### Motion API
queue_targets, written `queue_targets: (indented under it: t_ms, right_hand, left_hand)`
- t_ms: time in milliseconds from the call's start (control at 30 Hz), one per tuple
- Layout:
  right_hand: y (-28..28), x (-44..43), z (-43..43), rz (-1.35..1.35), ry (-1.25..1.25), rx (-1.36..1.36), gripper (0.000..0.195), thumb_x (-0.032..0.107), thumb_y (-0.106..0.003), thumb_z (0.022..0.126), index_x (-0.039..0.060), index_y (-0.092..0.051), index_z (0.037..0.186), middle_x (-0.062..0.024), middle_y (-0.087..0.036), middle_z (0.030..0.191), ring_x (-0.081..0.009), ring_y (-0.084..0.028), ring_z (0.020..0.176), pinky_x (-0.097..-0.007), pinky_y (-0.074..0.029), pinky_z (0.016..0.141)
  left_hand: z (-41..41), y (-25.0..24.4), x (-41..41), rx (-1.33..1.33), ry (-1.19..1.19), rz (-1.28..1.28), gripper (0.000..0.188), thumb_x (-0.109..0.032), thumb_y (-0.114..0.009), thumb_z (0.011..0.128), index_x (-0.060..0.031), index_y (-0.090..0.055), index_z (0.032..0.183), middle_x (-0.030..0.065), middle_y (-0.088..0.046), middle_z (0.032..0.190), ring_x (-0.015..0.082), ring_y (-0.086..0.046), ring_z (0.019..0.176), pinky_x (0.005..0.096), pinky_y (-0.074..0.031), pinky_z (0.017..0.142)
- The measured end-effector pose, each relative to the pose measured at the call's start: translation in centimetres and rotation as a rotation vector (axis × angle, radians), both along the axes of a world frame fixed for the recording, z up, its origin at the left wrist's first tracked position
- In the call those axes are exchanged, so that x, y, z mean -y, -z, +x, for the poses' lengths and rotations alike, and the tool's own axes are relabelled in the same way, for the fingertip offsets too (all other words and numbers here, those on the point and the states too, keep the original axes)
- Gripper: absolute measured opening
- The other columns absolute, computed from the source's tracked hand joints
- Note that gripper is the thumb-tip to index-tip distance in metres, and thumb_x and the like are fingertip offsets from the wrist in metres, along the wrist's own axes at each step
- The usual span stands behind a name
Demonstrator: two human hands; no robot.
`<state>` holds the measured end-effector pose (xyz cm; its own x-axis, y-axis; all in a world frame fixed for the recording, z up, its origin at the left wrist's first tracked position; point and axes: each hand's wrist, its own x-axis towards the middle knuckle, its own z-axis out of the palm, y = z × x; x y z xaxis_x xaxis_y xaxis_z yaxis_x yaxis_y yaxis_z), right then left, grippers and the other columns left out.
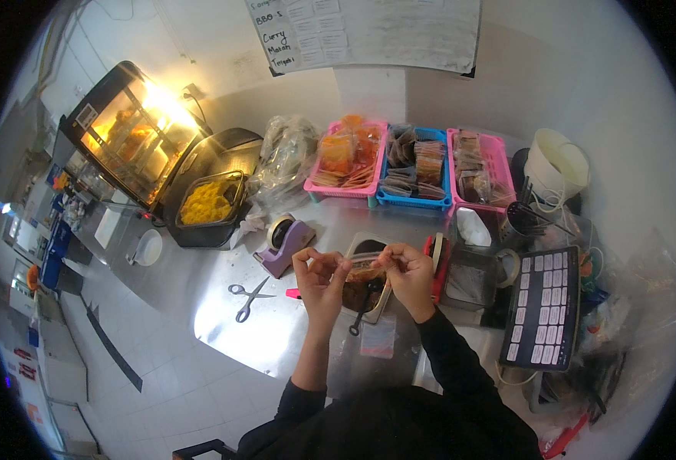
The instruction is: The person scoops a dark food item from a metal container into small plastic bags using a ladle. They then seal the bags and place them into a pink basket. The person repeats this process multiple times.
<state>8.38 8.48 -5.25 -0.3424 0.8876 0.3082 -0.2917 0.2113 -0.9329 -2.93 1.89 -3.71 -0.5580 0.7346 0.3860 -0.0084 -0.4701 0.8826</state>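
Observation:
My left hand [321, 282] and my right hand [409, 276] pinch the two top corners of a small clear zip bag [364, 265] with brownish-orange contents. The bag hangs over a metal food container [379, 305] of dark sauce. A black-handled utensil [358, 323] leans out of that container toward me. On the steel table, close below it, lies a flat clear zip bag [378, 338]. Grey-handled scissors [248, 299] lie spread apart to the left of my left hand, and a purple tape dispenser [285, 246] stands beyond them.
Behind are pink [379, 172], blue [442, 198] and another pink basket [504, 172] with filled bags. A lit food warmer [136, 135] and a tray of yellow food [208, 202] stand left. Right are a red tape dispenser [438, 270], a grey container [472, 279] and a tablet [542, 310].

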Motion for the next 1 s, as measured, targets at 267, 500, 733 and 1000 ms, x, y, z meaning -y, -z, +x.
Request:
queue_targets:
  t_ms: [267, 500, 733, 1000]
  right_hand:
    - [-0.5, 0.0, 0.2, -0.066, 0.002, -0.026, 0.012, 0.010, -0.053, 0.076, -0.0006, -0.052, 0.082, -0.0056, -0.057, 0.068, -0.0056, -0.051, 0.053, -0.0142, -0.036, 0.037]
    - [0.4, -0.5, 0.2, 0.137, 0.090, 0.105, 0.010, 0.009, -0.053, 0.076, -0.0006, -0.051, 0.079, -0.0017, -0.052, 0.065, -0.0058, -0.051, 0.058, -0.0161, -0.040, 0.050]
    - [-0.3, -0.3, 0.6, 0.179, 0.040, 0.244, 0.005, 0.003, -0.051, 0.076, 0.0013, -0.051, 0.080, -0.0012, -0.051, 0.066, -0.0054, -0.050, 0.059, -0.0170, -0.040, 0.053]
    - [-0.9, -1.6, 1.2, 0.172, -0.170, 0.316, 0.003, 0.001, -0.053, 0.072, -0.0005, -0.053, 0.074, -0.0057, -0.057, 0.069, -0.0076, -0.053, 0.061, -0.0195, -0.041, 0.052]
  left_hand:
    - [-0.4, -0.2, 0.0, -0.089, 0.057, -0.012, 0.038, 0.002, -0.054, 0.072, -0.0082, -0.027, 0.097, 0.0081, -0.050, 0.078, 0.0099, -0.050, 0.070, 0.0185, -0.039, 0.063]
    - [0.7, -0.5, -0.3, -0.186, 0.057, -0.152, 0.035, 0.000, -0.051, 0.075, -0.0068, -0.025, 0.098, 0.0081, -0.050, 0.081, 0.0105, -0.051, 0.074, 0.0196, -0.039, 0.065]
    - [1.5, -0.8, -0.8, -0.110, 0.126, -0.155, 0.038, 0.003, -0.048, 0.075, -0.0074, -0.021, 0.099, 0.0096, -0.050, 0.082, 0.0114, -0.051, 0.075, 0.0200, -0.041, 0.065]
    - [0.5, 0.3, -1.5, -0.107, 0.162, -0.181, 0.033, 0.010, -0.049, 0.071, -0.0051, -0.025, 0.088, 0.0119, -0.054, 0.076, 0.0146, -0.056, 0.071, 0.0210, -0.043, 0.064]
